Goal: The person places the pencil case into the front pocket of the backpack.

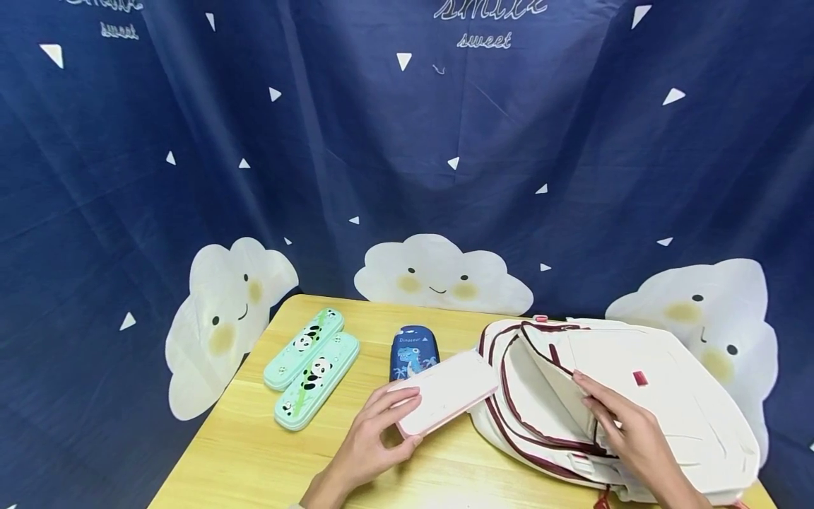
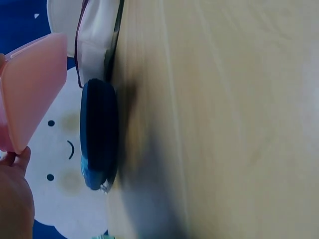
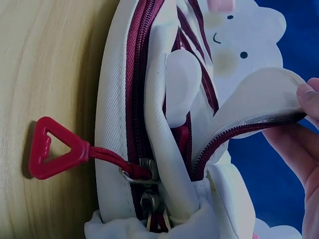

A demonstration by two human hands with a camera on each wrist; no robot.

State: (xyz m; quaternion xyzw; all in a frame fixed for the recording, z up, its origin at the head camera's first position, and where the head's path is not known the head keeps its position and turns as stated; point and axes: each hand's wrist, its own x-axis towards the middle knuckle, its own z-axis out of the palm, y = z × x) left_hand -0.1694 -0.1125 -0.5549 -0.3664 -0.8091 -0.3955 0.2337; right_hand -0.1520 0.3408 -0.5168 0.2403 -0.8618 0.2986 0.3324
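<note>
My left hand [image 1: 375, 438] grips a flat pink box [image 1: 448, 392] with a white top by its near end, thumb on one side and fingers on the other. The box hangs above the table, its far end overlapping the edge of a white backpack [image 1: 680, 417]. In the left wrist view its pink underside [image 2: 37, 89] shows. With thumb and fingers, my right hand [image 1: 632, 431] pinches the zip-edged flap [image 1: 559, 389] of the backpack's front pocket and holds it away from the bag. The right wrist view shows the flap [image 3: 254, 97] lifted, its dark red zip curving toward my fingers.
A blue dinosaur case [image 1: 413, 350] lies behind the pink box. Two mint-green panda cases [image 1: 304, 346] lie side by side on the left of the wooden table [image 1: 254, 445]. A red triangular zip pull [image 3: 57, 149] hangs off the backpack. A dark blue curtain [image 1: 381, 141] hangs behind.
</note>
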